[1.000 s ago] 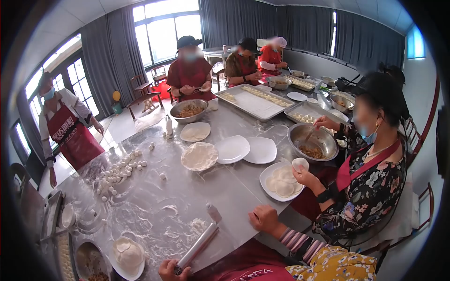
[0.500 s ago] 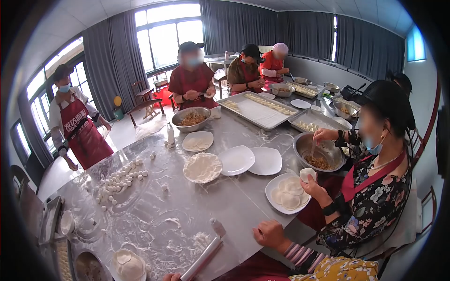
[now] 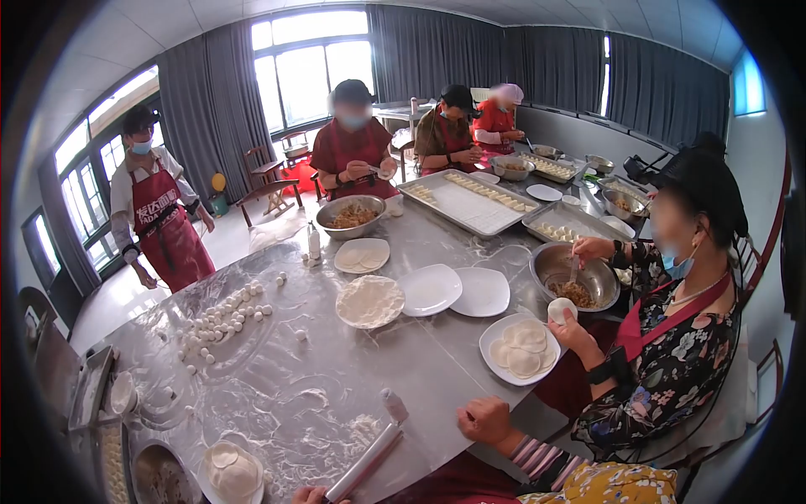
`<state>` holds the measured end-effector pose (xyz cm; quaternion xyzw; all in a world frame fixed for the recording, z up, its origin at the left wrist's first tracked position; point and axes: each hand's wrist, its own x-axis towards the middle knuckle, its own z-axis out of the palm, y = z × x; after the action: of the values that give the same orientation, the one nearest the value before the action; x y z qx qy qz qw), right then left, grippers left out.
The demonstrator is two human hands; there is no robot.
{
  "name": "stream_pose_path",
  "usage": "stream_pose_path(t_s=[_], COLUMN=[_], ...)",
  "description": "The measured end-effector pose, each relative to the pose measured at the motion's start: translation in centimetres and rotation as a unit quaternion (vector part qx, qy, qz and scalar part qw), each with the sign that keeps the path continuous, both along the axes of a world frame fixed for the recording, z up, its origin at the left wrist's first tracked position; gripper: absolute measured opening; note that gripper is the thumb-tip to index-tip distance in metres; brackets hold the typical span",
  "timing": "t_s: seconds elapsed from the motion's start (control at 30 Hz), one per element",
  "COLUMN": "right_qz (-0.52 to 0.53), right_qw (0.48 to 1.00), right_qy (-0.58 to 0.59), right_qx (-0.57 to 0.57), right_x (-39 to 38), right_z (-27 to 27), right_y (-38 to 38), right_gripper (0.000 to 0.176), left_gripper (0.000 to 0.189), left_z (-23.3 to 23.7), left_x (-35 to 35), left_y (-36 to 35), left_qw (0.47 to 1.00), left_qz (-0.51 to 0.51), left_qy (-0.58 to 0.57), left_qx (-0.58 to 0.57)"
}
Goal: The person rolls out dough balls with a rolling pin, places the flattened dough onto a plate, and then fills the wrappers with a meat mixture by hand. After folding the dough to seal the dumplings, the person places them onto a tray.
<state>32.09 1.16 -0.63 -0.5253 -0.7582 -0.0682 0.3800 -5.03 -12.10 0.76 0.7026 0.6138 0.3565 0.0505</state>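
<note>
At 6 o'clock, your left hand (image 3: 309,496) clamps the rolling pin (image 3: 367,460), apparently to stop it rolling; your right hand (image 3: 485,420) rests on the counter (image 3: 336,370), grip curled and empty.

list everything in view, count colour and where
table: one, steel, floury, middle
dough balls: many, white, table's left part
wrapper pile: one, white, table centre
empty plates: two, white, right of pile
wrapper plates: three, white, right, far centre, near left
filling bowls: at least two, metal, far centre and right
trays: at least two, metal, far side, dumplings in rows
people: at least five, red aprons, round table
rolling pin: one, pale, near edge
left hand: at the pin's near end, mostly cut off
right hand: curled on the table edge
</note>
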Motion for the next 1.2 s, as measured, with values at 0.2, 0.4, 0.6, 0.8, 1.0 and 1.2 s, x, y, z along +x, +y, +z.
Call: stream_pose_path(t_s=[0.2, 0.4, 0.6, 0.8, 1.0, 1.2], right_qz=[0.001, 0.005, 0.001, -0.007, -0.013, -0.008], right_qw=[1.0, 1.0, 1.0, 1.0, 1.0, 1.0], right_qy=[0.007, 0.018, 0.012, 0.008, -0.001, 0.006], right_qx=[0.008, 0.001, -0.004, 0.0, -0.005, -0.006], right_x=[-0.2, -0.5, -0.5, -0.6, -0.7, -0.4], right_z=[-1.0, -1.3, -1.3, -1.5, -1.1, -1.1], right_y=[0.3, 0.2, 0.0, 0.1, 0.2, 0.2], right_gripper=[0.028, 0.029, 0.029, 0.029, 0.029, 0.029], left_gripper=[0.031, 0.03, 0.03, 0.031, 0.033, 0.034], left_z=[-0.7, -1.0, -1.2, -1.1, -0.6, -0.4], left_x=[-0.3, -0.3, -0.4, -0.4, -0.4, 0.1], left_y=[0.4, 0.4, 0.4, 0.3, 0.3, 0.3], left_qw=[1.0, 1.0, 1.0, 1.0, 1.0, 0.999], left_qz=[-0.007, -0.001, -0.002, 0.001, -0.005, 0.005], left_qy=[0.001, -0.007, -0.013, -0.025, -0.02, -0.034], left_qx=[0.02, 0.01, 0.002, -0.012, -0.014, -0.013])
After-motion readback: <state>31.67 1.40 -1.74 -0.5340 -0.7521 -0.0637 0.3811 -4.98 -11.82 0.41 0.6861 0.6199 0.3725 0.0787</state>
